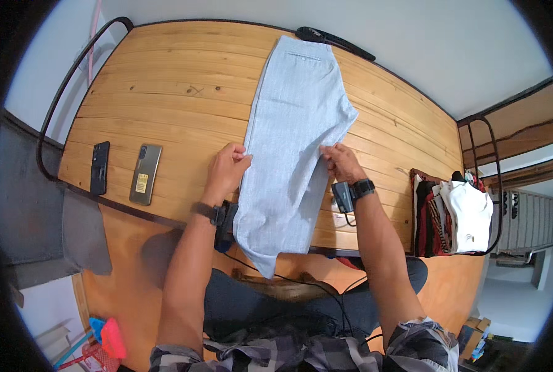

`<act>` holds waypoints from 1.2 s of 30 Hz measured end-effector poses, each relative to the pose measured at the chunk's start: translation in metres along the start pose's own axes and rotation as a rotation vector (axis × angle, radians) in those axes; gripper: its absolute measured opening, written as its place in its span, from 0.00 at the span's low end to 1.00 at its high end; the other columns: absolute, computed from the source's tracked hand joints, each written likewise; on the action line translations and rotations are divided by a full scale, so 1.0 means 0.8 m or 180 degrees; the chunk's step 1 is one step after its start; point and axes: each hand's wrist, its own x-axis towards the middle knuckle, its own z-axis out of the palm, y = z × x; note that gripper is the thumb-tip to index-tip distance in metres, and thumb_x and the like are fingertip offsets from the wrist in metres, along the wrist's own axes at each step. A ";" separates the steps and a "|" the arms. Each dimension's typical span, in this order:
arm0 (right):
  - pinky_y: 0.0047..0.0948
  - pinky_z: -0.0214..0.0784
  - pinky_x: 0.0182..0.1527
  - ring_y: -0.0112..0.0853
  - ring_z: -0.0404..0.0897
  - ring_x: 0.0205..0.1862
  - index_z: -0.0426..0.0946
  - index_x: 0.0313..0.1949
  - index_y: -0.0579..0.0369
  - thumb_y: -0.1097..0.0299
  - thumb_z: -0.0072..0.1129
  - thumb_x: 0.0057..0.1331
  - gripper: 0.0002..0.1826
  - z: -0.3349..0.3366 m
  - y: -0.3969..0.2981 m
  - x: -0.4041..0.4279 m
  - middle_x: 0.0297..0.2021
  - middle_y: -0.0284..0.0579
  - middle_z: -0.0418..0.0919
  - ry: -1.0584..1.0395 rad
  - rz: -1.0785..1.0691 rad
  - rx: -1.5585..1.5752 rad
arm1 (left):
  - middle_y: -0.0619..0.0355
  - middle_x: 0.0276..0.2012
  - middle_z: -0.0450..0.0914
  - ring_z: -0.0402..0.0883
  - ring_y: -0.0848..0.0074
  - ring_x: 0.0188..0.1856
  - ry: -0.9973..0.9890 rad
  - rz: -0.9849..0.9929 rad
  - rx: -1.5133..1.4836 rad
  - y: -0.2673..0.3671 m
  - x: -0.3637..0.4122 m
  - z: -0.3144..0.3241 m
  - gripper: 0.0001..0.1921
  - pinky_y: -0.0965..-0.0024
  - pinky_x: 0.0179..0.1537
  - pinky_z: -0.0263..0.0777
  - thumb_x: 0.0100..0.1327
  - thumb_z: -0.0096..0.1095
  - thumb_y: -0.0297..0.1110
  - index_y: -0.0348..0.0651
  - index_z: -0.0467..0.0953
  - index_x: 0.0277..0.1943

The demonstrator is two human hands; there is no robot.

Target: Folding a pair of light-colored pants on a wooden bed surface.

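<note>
A pair of light blue-grey trousers (pixel 290 116), folded lengthwise with the legs together, lies across the wooden slatted table. Its waistband points to the far edge, and the leg ends hang a little over the near edge. My left hand (pixel 227 169) pinches the left side of the trousers about halfway along. On the opposite side my right hand (pixel 343 162) pinches the cloth below the crotch, where a raised crease runs down the leg. Both wrists wear black straps with small devices attached.
Two smartphones, a black one (pixel 100 167) and a grey one (pixel 145 174), lie at the left. Folded clothes (pixel 453 214) stand in a row at the right end. A black elongated object (pixel 336 43) rests along the far edge. Metal rails (pixel 67 79) curve up at both ends; cables cross my lap.
</note>
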 end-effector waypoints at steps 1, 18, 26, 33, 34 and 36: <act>0.27 0.60 0.20 0.24 0.67 0.20 0.71 0.30 0.49 0.60 0.69 0.64 0.14 0.006 0.001 -0.003 0.24 0.33 0.72 -0.0152 -0.0045 0.0157 | 0.53 0.33 0.85 0.83 0.72 0.35 0.0043 0.0062 0.0002 -0.001 0.013 0.003 0.14 0.67 0.40 0.77 0.63 0.71 0.36 0.34 0.80 0.44; 0.30 0.74 0.36 0.31 0.81 0.34 0.77 0.47 0.61 0.63 0.65 0.66 0.16 0.006 0.024 -0.026 0.38 0.42 0.83 -0.0347 -0.0212 0.0886 | 0.45 0.31 0.85 0.85 0.55 0.38 0.0241 -0.0427 0.0750 0.016 0.122 0.046 0.11 0.56 0.42 0.76 0.55 0.68 0.38 0.38 0.82 0.30; 0.22 0.63 0.26 0.22 0.74 0.27 0.77 0.47 0.57 0.57 0.68 0.65 0.19 0.043 0.026 -0.067 0.32 0.34 0.80 -0.0309 0.0233 0.1226 | 0.50 0.33 0.84 0.84 0.63 0.37 0.0215 -0.0340 0.0299 -0.029 0.123 0.039 0.14 0.60 0.41 0.76 0.58 0.70 0.36 0.35 0.77 0.41; 0.21 0.61 0.24 0.20 0.72 0.23 0.79 0.36 0.51 0.54 0.73 0.64 0.16 0.042 0.044 -0.102 0.24 0.31 0.76 -0.1501 0.0175 0.0015 | 0.52 0.41 0.85 0.83 0.74 0.40 -0.0940 -0.0825 -0.0907 -0.021 0.029 0.026 0.16 0.66 0.41 0.78 0.63 0.66 0.27 0.29 0.78 0.52; 0.21 0.61 0.24 0.20 0.72 0.23 0.79 0.36 0.51 0.54 0.73 0.64 0.16 0.045 0.040 -0.110 0.24 0.31 0.76 -0.1539 0.0196 0.0026 | 0.52 0.41 0.85 0.83 0.74 0.40 -0.0916 -0.0859 -0.0890 -0.024 0.014 0.020 0.16 0.66 0.41 0.78 0.63 0.66 0.27 0.29 0.78 0.52; 0.23 0.61 0.24 0.22 0.69 0.20 0.78 0.27 0.53 0.52 0.71 0.64 0.18 0.049 0.034 -0.124 0.19 0.31 0.73 -0.1325 -0.0076 -0.0604 | 0.51 0.48 0.84 0.83 0.74 0.43 -0.1223 -0.1012 -0.0742 -0.027 -0.021 0.011 0.15 0.70 0.45 0.78 0.68 0.62 0.24 0.28 0.77 0.55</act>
